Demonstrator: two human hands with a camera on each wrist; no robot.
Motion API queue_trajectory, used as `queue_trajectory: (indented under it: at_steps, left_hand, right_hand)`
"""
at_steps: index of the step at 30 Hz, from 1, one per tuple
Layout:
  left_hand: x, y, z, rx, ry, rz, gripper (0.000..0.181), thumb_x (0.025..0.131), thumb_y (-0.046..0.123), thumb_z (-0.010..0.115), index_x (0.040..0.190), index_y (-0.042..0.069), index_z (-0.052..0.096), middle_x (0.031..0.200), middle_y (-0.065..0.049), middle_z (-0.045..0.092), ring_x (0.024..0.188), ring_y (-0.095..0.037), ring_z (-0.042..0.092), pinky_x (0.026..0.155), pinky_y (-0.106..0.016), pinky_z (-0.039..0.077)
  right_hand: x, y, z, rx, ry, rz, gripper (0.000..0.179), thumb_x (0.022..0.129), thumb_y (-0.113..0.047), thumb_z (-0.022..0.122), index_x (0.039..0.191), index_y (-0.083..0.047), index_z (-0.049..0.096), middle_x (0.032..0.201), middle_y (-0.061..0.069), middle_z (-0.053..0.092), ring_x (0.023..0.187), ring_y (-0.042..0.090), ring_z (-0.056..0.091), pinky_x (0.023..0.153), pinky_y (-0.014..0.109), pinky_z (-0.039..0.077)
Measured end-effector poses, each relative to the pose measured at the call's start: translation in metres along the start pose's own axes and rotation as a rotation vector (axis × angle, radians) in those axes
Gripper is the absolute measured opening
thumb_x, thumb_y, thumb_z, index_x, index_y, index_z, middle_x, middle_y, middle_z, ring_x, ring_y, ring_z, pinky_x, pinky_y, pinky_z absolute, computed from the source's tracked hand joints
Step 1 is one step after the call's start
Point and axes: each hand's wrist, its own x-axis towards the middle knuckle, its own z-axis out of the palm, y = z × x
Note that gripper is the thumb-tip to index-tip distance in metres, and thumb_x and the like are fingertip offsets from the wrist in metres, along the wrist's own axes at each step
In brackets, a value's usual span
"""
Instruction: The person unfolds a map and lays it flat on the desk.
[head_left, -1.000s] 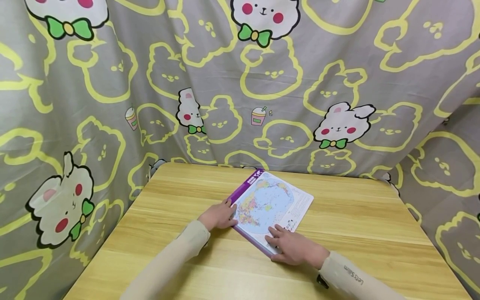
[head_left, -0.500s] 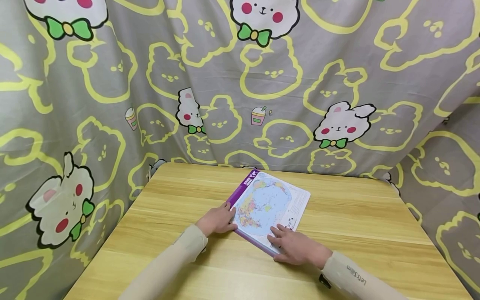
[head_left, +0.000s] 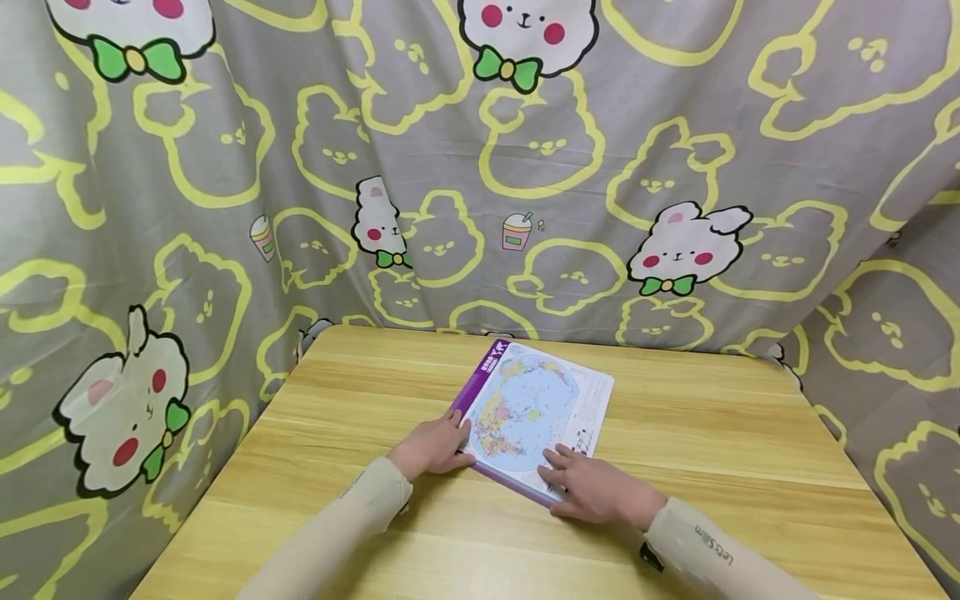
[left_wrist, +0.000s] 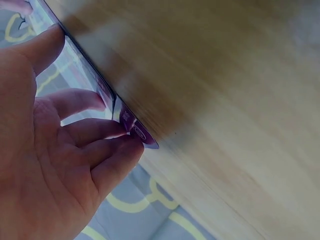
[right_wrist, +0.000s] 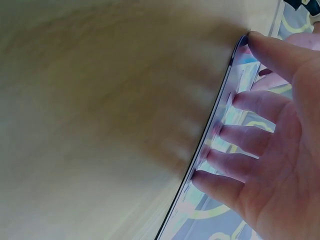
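A flat, glossy world map board lies at an angle on the wooden table in the head view, its printed side up. A purple title strip runs along its left side. At the near-left corner my left hand touches the board with its fingertips and thumb. In the left wrist view, the fingers reach the purple strip's end. My right hand rests by the near-right corner, fingers spread over the surface. The right wrist view has its fingertips lined up along the board's thin edge.
The board lies on a light wood-grain table. Behind and at both sides hangs a grey curtain with yellow outlines and white rabbit faces, close to the table's back edge.
The map board has turned slightly counter-clockwise, its far corner shifting left and its near corner moving right. Both hands have kept contact, with the right hand moving slightly right.
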Motion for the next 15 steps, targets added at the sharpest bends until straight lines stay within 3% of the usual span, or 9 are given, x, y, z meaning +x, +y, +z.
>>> queue_trajectory:
  at_steps: [15]
  left_hand:
    - [-0.0052,0.0044,-0.0016,0.017,-0.003,0.007,0.071,0.091,0.052,0.054,0.138,0.000,0.045,0.143,-0.024,0.038,0.132,-0.037,0.036,0.099,-0.044,0.043]
  right_hand:
    - [0.0015,0.0069,0.0010,-0.004,-0.003,0.009,0.058,0.093,-0.043,0.056,0.138,-0.006,0.049,0.144,0.022,0.038,0.132,0.041,0.034,0.105,0.048,0.035]
